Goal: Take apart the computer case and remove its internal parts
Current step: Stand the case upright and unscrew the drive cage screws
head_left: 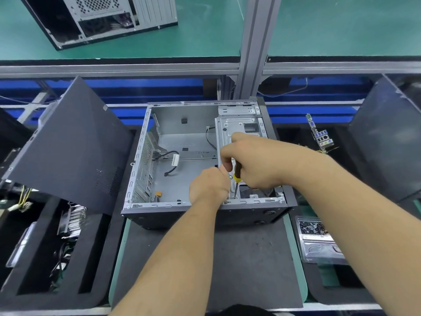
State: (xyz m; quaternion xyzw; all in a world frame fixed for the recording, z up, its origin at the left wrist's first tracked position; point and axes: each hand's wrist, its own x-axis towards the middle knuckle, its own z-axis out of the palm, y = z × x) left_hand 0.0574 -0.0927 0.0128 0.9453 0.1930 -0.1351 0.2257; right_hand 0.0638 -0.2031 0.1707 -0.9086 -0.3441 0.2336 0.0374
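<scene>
Your computer case [182, 160] lies open side up on the dark mat [250, 258] at the middle of the bench, its near edge toward you and its far edge against the blue rail. Most of the interior is bare metal — a loose black cable [169, 160] trails across the floor near the left wall, and the drive cage [239, 126] fills the right side. Your right hand [255, 165] is curled round a screwdriver [237, 176] with a dark handle and a yellow collar, held nearly upright with its shaft pointing down at the near right corner of the case, beside the cage. Your left hand [209, 185] sits just beside it, fingers curled and touching the cage's near edge by the shaft; you cannot tell from here whether they pinch anything. A removed side panel [75, 142] leans tilted over the foam tray [91, 258] at the bench's left edge. At the right edge, a circuit board [320, 135] stands upright in another tray, and a clear parts box [319, 242] lies nearer to you — well apart from the case.
</scene>
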